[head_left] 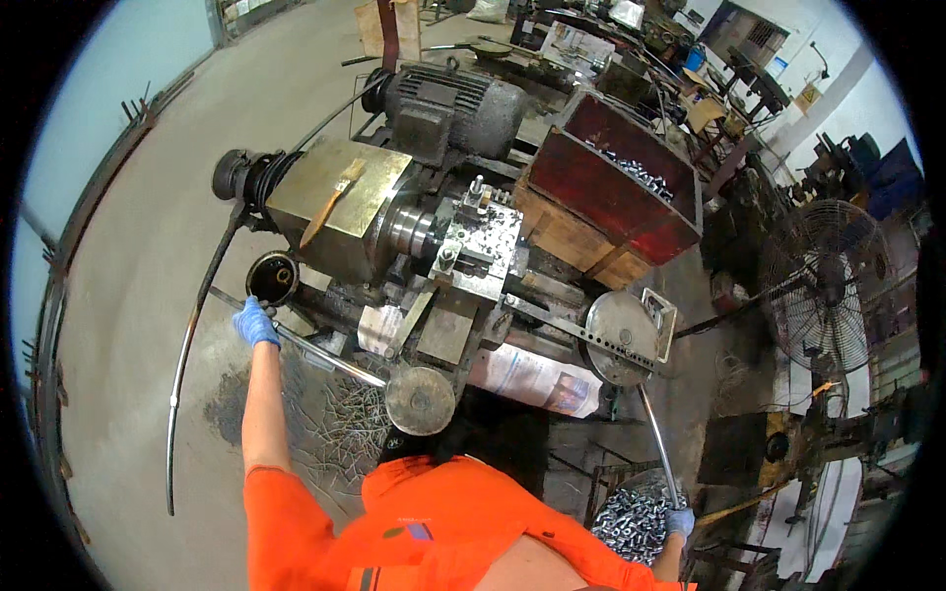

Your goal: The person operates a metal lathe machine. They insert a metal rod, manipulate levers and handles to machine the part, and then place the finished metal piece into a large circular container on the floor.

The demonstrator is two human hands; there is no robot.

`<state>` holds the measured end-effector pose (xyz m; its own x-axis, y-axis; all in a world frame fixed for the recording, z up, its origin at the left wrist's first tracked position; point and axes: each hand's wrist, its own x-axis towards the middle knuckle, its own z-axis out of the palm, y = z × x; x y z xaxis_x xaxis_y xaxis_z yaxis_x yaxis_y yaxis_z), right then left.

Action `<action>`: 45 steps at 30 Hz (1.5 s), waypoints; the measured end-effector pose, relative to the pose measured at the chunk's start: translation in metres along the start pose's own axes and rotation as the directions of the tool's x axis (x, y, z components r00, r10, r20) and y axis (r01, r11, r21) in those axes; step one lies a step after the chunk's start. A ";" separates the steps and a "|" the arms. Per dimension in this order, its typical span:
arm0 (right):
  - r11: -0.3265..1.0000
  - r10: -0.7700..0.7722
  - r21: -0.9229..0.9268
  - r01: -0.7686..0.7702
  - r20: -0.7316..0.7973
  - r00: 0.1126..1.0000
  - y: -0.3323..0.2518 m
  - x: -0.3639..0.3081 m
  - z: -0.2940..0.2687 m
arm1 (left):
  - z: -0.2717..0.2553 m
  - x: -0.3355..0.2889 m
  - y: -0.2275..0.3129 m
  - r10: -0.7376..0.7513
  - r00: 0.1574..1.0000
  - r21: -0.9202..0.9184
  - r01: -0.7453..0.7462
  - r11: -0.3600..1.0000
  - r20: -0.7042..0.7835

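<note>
My left hand point(256, 322), in a blue glove, is closed around a long metal lever bar point(330, 360). This bar runs down to a round metal disc point(420, 401) at the front of the machine. Right beside the left fingers is a dark round pot point(273, 279) with something ring-shaped inside. At the lower right, my gloved right hand point(680, 521) grips the lower end of a shiny rod handle point(660, 443), which slopes down from a larger round plate point(621, 338). Below that rod, next to the right hand, lies a heap of small metal parts point(631, 520).
A brush point(332, 202) lies on the metal housing point(340, 177) behind the spindle point(412, 230). Beyond stand a motor point(455, 108) and a red bin point(626, 172) holding small metal parts. A fan point(828, 281) stands at right. Metal shavings point(345, 424) litter the floor.
</note>
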<state>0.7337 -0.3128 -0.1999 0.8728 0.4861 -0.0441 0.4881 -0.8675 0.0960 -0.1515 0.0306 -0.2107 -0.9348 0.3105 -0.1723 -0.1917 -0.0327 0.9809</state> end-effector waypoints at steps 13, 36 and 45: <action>0.998 0.064 -0.032 -0.063 0.049 0.997 0.016 -0.003 0.014 | 0.006 -0.002 -0.004 -0.008 1.000 -0.058 0.008 0.998 0.006; 0.997 0.068 -0.041 -0.065 0.063 0.996 -0.003 -0.024 0.000 | 0.004 0.006 -0.010 -0.020 0.999 -0.131 0.025 0.991 0.037; 0.989 0.115 -0.099 -0.112 0.027 0.993 0.005 -0.020 0.014 | 0.002 0.014 -0.016 -0.063 0.996 -0.143 0.070 0.987 0.057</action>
<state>0.7192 -0.3281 -0.2122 0.9230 0.3801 -0.0596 0.3841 -0.9018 0.1980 -0.1612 0.0372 -0.2283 -0.9025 0.3655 -0.2279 -0.2975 -0.1463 0.9434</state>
